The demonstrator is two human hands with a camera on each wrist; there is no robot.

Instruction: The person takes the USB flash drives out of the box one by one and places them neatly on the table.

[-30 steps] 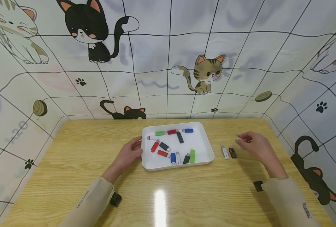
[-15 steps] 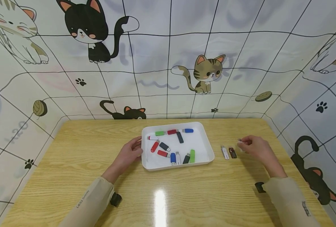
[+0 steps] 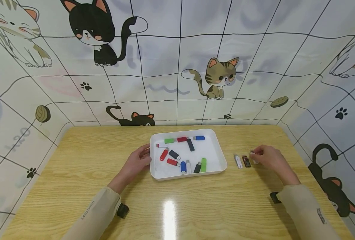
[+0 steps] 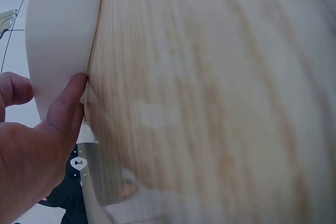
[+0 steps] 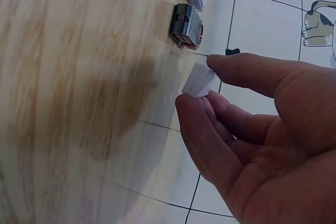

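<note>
My left hand (image 3: 135, 162) holds the left side of the white tray (image 3: 217, 169); in the left wrist view, digits sit at its rim and its lower edge. Several USB sticks lie in the tray, among them a green one (image 3: 203, 165), a blue one (image 3: 183, 167) and a red one (image 3: 164, 154). Right of the tray, my right hand (image 3: 268, 159) pinches a white USB stick (image 5: 199, 80) between thumb and fingers, close over the table. Beside it lie a dark red USB stick with a metal cover (image 5: 185, 27) and a white-and-grey one (image 3: 238, 161), roughly in a row.
The wooden table (image 3: 111, 213) carries the tray near its back edge. A cat-patterned cloth (image 3: 165, 66) stands behind and at both sides. A black wrist device (image 3: 122, 210) hangs under the left sleeve, another (image 3: 275, 197) under the right.
My right hand has moved slightly down towards the table with the white USB stick, bringing it beside the dark red one. The left hand and the tray stay in place.
</note>
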